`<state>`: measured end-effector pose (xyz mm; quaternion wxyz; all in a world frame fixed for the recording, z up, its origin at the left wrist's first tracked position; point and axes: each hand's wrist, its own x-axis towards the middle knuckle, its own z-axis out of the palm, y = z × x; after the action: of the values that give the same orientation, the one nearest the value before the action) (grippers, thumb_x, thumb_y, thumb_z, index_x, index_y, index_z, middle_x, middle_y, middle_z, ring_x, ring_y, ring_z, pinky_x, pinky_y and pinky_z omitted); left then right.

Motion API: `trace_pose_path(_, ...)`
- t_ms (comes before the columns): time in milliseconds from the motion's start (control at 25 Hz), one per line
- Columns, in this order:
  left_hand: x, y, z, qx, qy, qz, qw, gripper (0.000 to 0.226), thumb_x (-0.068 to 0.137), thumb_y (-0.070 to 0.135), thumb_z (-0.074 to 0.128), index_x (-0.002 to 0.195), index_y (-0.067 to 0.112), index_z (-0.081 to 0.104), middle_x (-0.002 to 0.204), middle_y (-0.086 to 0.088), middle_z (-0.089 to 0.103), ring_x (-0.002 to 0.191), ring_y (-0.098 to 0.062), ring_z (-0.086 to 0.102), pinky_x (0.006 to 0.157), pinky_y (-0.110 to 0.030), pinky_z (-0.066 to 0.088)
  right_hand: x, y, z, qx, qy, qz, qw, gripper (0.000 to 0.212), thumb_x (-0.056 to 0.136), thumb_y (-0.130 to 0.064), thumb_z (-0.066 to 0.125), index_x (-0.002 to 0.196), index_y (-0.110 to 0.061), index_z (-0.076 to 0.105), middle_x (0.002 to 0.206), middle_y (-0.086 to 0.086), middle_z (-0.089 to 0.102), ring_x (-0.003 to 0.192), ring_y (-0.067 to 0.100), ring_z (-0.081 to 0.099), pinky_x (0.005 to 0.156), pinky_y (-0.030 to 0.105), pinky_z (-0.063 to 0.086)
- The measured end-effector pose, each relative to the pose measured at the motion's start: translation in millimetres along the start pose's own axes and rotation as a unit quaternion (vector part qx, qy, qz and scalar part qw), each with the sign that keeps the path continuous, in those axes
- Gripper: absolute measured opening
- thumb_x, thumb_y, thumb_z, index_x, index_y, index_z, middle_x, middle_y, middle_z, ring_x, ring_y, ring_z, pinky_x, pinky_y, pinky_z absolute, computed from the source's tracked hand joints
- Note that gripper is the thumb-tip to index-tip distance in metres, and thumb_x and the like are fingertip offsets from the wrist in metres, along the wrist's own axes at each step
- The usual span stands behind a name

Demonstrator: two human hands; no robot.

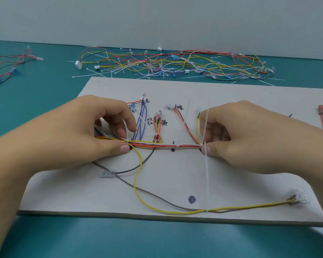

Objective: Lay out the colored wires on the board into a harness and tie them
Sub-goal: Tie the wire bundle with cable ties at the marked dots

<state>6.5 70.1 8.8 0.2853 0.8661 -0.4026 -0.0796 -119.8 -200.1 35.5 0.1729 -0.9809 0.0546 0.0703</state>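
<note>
A grey board lies on the teal table and carries a harness of colored wires. Its red and white trunk runs left to right between my hands. My left hand pinches the trunk's left end at a white cable tie where blue and yellow wires branch off. My right hand pinches the right end, where a long white cable tie crosses the trunk and stands upright between the fingers. A yellow wire and a brown wire loop down to clear connectors at the lower right.
A tangled pile of loose wires and white cable ties lies behind the board by the wall. Another small wire bundle sits at the far left. A red connector rests at the board's right edge.
</note>
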Motion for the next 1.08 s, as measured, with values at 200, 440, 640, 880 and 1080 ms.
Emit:
trace_pose_path(200,5.0,0.8,3.7,0.003,-0.015,-0.016,1.000,0.033,0.080,0.018,0.086,0.089,0.045,0.070,0.084,0.020,0.068,0.077,-0.008,0.066,0.067,-0.031,0.055,-0.3,-3.0,2.0,-0.007,0.004,0.016,1.000,0.020,0.089,-0.035,0.072,0.074,-0.025,0.063,0.067,-0.009,0.061,0.063,0.007,0.057,0.053,0.028,0.039)
trace_pose_path(440,8.6,0.9,0.0,-0.009,-0.003,0.001,1.000,0.042,0.081,0.005,0.084,0.088,0.045,0.071,0.078,0.016,0.069,0.072,-0.008,0.066,0.066,-0.025,0.053,-3.3,-1.8,-0.3,0.007,-0.006,0.019,1.000,0.021,0.095,-0.030,0.067,0.075,-0.026,0.060,0.069,-0.010,0.060,0.066,0.006,0.056,0.056,0.029,0.039)
trace_pose_path(640,10.1,2.8,-2.5,-0.011,0.000,0.038,0.999,0.049,0.079,-0.001,0.083,0.090,0.046,0.070,0.073,0.015,0.069,0.073,-0.006,0.063,0.064,-0.014,0.046,-5.6,-1.4,-0.8,0.000,-0.008,0.015,1.000,0.023,0.099,-0.032,0.060,0.077,-0.027,0.054,0.076,-0.011,0.055,0.069,0.005,0.051,0.057,0.028,0.034)
trace_pose_path(880,12.8,2.6,-5.7,-0.006,-0.011,0.035,0.999,0.047,0.081,-0.001,0.082,0.084,0.044,0.070,0.075,0.015,0.069,0.074,-0.008,0.064,0.066,-0.019,0.049,-4.0,1.3,-0.7,0.019,-0.027,0.025,0.999,0.022,0.100,-0.033,0.057,0.080,-0.024,0.054,0.071,-0.011,0.056,0.063,0.002,0.050,0.056,0.026,0.033)
trace_pose_path(1080,9.3,-11.8,-23.3,0.030,0.001,0.051,0.998,0.040,0.069,0.056,0.084,0.103,0.047,0.066,0.096,0.022,0.072,0.087,0.002,0.065,0.078,-0.014,0.049,-2.1,4.3,-0.9,0.026,-0.025,0.026,0.999,0.021,0.096,-0.039,0.060,0.079,-0.028,0.058,0.072,-0.031,0.060,0.061,-0.002,0.053,0.056,0.027,0.036)
